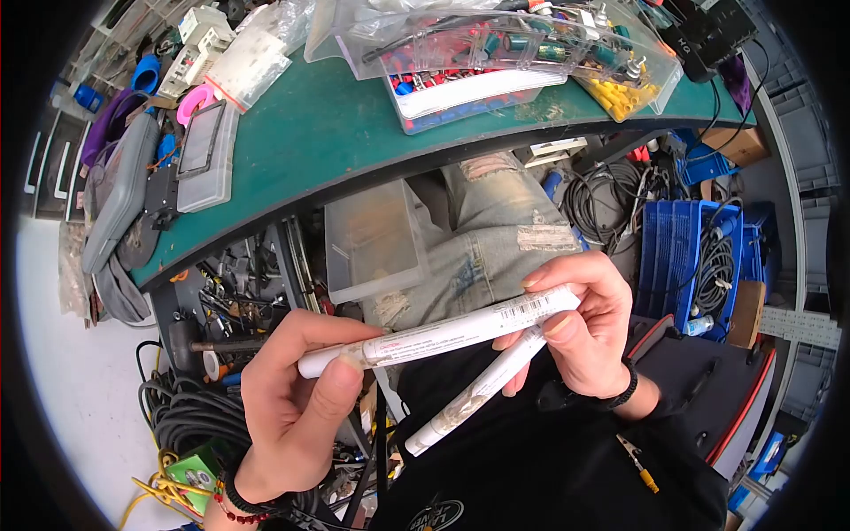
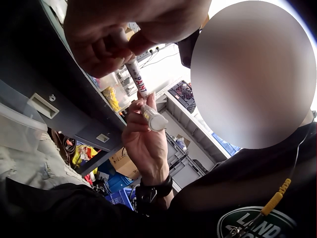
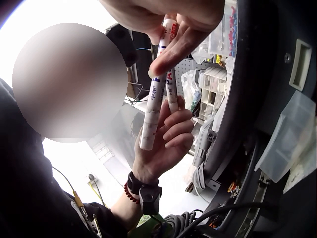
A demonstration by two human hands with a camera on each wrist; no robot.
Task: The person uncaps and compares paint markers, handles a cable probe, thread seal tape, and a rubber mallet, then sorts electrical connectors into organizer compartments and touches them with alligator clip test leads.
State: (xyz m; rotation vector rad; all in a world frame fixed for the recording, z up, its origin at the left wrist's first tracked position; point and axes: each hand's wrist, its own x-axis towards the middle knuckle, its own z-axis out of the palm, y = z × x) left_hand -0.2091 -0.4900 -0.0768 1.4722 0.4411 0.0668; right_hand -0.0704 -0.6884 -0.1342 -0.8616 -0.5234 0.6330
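Two white paint markers are held in front of the lap. The longer-looking marker spans both hands, with small print and a barcode facing the head camera. My left hand pinches its left end between thumb and fingers. At the other end my right hand grips it together with the second marker, which slants down to the left with smudges on its barrel. Red and dark "PAINT" lettering shows on a marker barrel in the left wrist view. Both barrels cross in the right wrist view.
A green-topped bench runs ahead, carrying a clear organizer box of small parts. Under its edge, a translucent bin sits by the knees. Blue crates with cables stand right; coiled black cable lies left.
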